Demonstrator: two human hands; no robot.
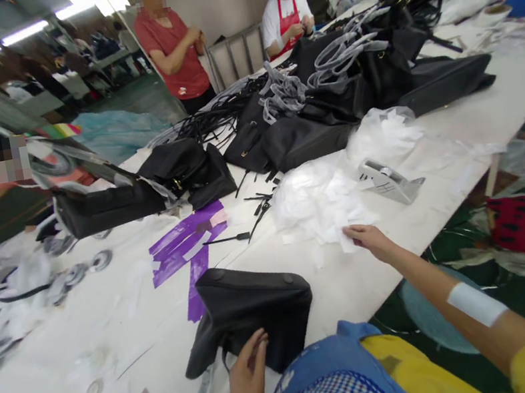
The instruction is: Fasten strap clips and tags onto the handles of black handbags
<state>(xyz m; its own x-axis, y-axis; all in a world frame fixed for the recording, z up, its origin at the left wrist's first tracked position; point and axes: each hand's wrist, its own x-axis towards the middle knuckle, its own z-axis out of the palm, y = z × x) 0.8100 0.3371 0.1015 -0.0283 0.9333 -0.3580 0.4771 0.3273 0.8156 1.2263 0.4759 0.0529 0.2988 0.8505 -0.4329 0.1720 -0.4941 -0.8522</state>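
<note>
A black handbag (252,310) lies on the white table (403,246) right in front of me. My left hand (247,368) rests on its near side, fingers curled against the leather by the strap. My right hand (368,237) reaches out to the edge of a heap of white tissue paper (317,204), its fingertips pinching a sheet. A white bandage is wrapped round my right forearm.
A tape dispenser (386,181) sits just beyond the paper. Purple strips (189,243) and loose black straps (258,214) lie mid-table. A pile of black bags (350,93) fills the far side. Two people stand at the far end, another person at left.
</note>
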